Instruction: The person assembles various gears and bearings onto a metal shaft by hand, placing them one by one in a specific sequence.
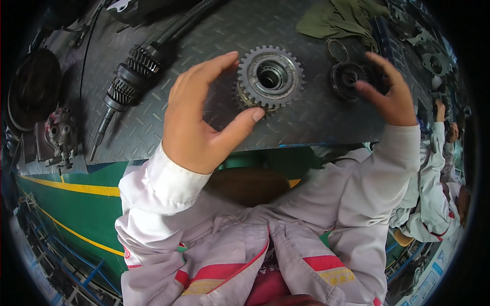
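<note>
A steel gear assembly (293, 76) with a toothed outer rim and a hollow centre stands on the dark metal table. Around its left side curves my left hand (199, 112), fingers apart, the thumb tip at the gear's lower edge; I cannot tell whether it touches. To the right, my right hand (390, 94) is slightly blurred, its thumb and fingers spread beside a dark round hub-like part (343, 84). Nothing shows in its grasp. A thin brass-coloured ring (338, 50) leans just behind that dark part.
A geared shaft (127, 84) lies diagonally at the left. Beyond it are a dark disc (33, 89) and a metal casting (60, 135). An olive cloth (332, 20) lies at the back right, with more metal parts (436, 64) further right. Another person's sleeve (434, 158) appears at the right.
</note>
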Available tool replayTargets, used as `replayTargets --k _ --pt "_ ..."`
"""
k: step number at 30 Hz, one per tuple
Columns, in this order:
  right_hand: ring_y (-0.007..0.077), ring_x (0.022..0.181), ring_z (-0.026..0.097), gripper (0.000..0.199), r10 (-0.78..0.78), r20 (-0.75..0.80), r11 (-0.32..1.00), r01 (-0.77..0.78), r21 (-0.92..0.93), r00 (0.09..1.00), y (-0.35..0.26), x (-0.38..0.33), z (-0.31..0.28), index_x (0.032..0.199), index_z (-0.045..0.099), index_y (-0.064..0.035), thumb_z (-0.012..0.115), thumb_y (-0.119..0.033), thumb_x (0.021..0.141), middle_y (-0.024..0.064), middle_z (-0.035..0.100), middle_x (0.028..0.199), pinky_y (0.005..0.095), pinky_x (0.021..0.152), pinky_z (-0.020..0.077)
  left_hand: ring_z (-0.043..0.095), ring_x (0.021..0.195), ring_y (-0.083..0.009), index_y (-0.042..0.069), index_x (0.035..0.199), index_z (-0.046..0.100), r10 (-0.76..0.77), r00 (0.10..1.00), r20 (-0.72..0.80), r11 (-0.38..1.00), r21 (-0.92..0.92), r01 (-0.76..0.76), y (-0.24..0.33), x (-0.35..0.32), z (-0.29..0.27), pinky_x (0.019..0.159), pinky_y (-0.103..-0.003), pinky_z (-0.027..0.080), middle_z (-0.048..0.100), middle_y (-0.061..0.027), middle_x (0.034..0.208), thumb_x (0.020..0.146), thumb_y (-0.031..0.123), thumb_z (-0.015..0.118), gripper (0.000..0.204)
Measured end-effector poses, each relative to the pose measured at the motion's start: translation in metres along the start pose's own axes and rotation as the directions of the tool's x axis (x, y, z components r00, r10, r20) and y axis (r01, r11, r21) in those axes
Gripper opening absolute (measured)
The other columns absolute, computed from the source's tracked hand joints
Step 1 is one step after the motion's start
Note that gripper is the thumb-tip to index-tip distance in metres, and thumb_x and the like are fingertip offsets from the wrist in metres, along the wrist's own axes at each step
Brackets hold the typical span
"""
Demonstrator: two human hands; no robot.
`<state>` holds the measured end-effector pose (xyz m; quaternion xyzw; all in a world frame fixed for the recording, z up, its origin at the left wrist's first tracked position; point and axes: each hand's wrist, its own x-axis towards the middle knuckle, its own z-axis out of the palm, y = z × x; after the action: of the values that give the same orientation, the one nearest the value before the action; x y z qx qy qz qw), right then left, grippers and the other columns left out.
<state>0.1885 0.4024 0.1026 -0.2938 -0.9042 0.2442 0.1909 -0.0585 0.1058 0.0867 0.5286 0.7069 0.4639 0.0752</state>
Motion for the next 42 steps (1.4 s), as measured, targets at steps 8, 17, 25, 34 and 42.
replayTargets --k 8,17,25,34,42 --pt "0.0336 0.129 0.054 0.09 -0.051 0.192 0.99 0.076 -0.123 0.98 0.007 -0.007 0.012 0.144 0.054 -0.0139 0.091 -0.003 0.063 0.0133 0.062 0.133 0.0391 0.112 0.0436 0.063 0.115 -0.0316 0.003 0.136 0.058 0.016 0.999 -0.028 1.0 0.025 -0.016 0.005 0.001 -0.001 0.102 -0.04 0.046 0.067 -0.0149 0.124 0.074 0.013 0.086 0.068" --pt "0.0255 0.13 0.057 0.088 -0.057 0.213 0.978 0.012 0.206 0.975 0.015 0.003 0.023 0.14 0.054 -0.0129 0.087 0.01 0.062 0.0078 0.061 0.135 0.0344 0.115 0.0437 0.061 0.119 -0.0277 0.004 0.139 0.056 -0.018 0.999 -0.037 0.999 0.033 0.019 0.004 -0.001 -0.003 0.104 -0.039 0.043 0.067 -0.0133 0.126 0.077 0.016 0.083 0.069" --pt "0.0183 0.125 0.058 0.08 -0.057 0.155 0.916 -0.01 0.401 0.986 0.001 0.008 0.023 0.135 0.051 -0.0071 0.082 0.012 0.065 0.0065 0.059 0.129 0.0301 0.11 0.0449 0.063 0.113 -0.0326 0.003 0.137 0.057 0.067 0.995 -0.078 0.998 -0.014 -0.069 0.002 0.002 0.0 0.1 -0.041 0.045 0.068 -0.0141 0.12 0.074 0.013 0.084 0.069" --pt "0.0232 0.127 0.057 0.089 -0.263 -0.08 0.772 0.26 0.58 0.961 -0.077 0.008 0.031 0.147 0.041 0.0031 0.083 0.002 0.069 0.0164 0.057 0.138 0.0343 0.111 0.0441 0.062 0.112 -0.0336 0.002 0.135 0.058 0.084 0.992 -0.094 0.996 -0.002 -0.085 0.002 0.0 -0.001 0.099 -0.042 0.044 0.067 -0.0139 0.123 0.073 0.019 0.085 0.069" --pt "0.0228 0.126 0.058 0.09 -0.43 -0.053 0.694 0.367 0.62 0.901 -0.124 0.019 0.037 0.15 0.038 0.0075 0.081 -0.002 0.072 0.0228 0.057 0.142 0.0324 0.106 0.0452 0.06 0.115 -0.0354 0.004 0.134 0.059 0.128 0.985 -0.119 0.992 0.002 -0.128 0.003 0.0 0.008 0.099 -0.044 0.043 0.065 -0.014 0.128 0.074 0.025 0.086 0.069"
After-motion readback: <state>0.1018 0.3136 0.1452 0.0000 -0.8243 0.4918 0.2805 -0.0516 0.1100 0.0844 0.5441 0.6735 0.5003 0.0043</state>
